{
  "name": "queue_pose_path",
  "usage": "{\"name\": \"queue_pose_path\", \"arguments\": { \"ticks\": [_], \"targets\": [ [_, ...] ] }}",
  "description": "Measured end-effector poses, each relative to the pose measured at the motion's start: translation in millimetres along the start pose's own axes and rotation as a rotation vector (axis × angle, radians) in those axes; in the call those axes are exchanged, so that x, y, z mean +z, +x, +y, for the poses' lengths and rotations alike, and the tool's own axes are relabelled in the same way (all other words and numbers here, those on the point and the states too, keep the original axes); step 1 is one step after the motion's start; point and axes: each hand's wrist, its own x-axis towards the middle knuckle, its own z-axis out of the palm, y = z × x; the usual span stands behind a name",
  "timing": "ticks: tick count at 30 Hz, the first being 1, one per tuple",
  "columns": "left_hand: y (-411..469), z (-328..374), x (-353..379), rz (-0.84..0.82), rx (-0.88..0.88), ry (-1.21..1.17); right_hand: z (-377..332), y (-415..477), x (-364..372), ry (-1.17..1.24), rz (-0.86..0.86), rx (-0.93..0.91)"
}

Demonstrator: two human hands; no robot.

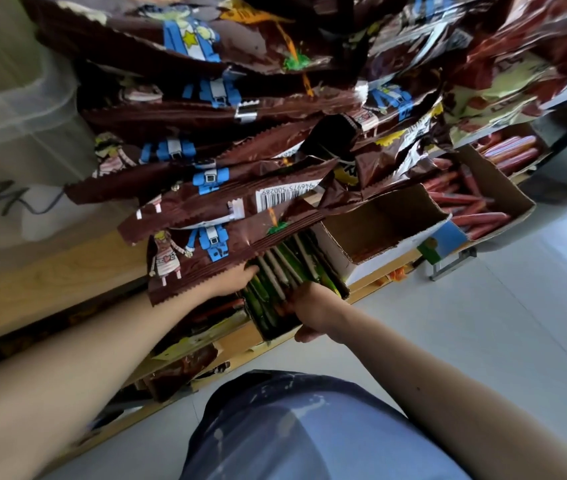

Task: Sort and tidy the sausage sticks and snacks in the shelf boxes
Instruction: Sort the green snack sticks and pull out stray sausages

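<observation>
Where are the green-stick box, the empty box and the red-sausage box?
green-stick box (332, 271): head view, right wall.
empty box (389, 216): head view, inner back wall.
red-sausage box (496, 178): head view, cardboard side wall.

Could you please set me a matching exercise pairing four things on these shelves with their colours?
Things:
1 snack bags
2 sticks in the nearest box
3 sausages at the far right
4 storage bin

Colours:
A red
B clear
C brown
D green

Pairs: 1-C, 2-D, 3-A, 4-B
</observation>
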Motion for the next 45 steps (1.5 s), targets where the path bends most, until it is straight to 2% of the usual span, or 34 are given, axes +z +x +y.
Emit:
{"name": "queue_pose_path", "arguments": {
  "ticks": [2, 5, 7, 13, 20, 25, 29, 32, 33, 35, 38, 42, 45],
  "targets": [
    [-4, 7, -1, -0.068, 0.052, -0.021, 2, -3, -2, 0.056, -0.029, 0.036],
    [-14, 26, 9, -0.122, 0.163, 0.279, 4, -3, -3, 0.131, -0.042, 0.039],
    [-14, 25, 16, -0.104, 0.168, 0.397, 6, -3, -2, 0.244, -0.003, 0.049],
    [-13, 18, 6, -0.056, 0.17, 0.367, 7, -11, -5, 0.586, 0.01, 0.026],
    [-19, 18, -2, 0.0, 0.07, 0.318, 0, -2, -8, 0.921, -0.178, 0.15],
    [-27, 24, -3, 0.09, 0.092, 0.322, -4, 0, -12, 0.865, -0.145, 0.113],
    [-29, 18, 1, 0.263, 0.139, 0.398, -6, -13, -32, 0.835, -0.041, 0.021],
    [-32, 25, 10, 0.328, 0.308, 0.41, 1, -24, -43, 0.739, 0.032, -0.026],
    [-34, 28, 13, 0.313, 0.384, 0.402, 3, -28, -45, 0.693, 0.051, -0.039],
    [-38, 33, 20, 0.159, 0.466, 0.401, 8, -33, -48, 0.637, 0.079, -0.06],
    [-36, 40, 29, -0.091, 0.4, 0.531, 15, -39, -53, 0.621, 0.111, -0.101],
    [-29, 52, 32, -0.249, 0.289, 0.644, 23, -43, -59, 0.617, 0.151, -0.161],
    [-26, 57, 30, -0.302, 0.266, 0.721, 31, -44, -62, 0.62, 0.166, -0.185]
  ]
}}
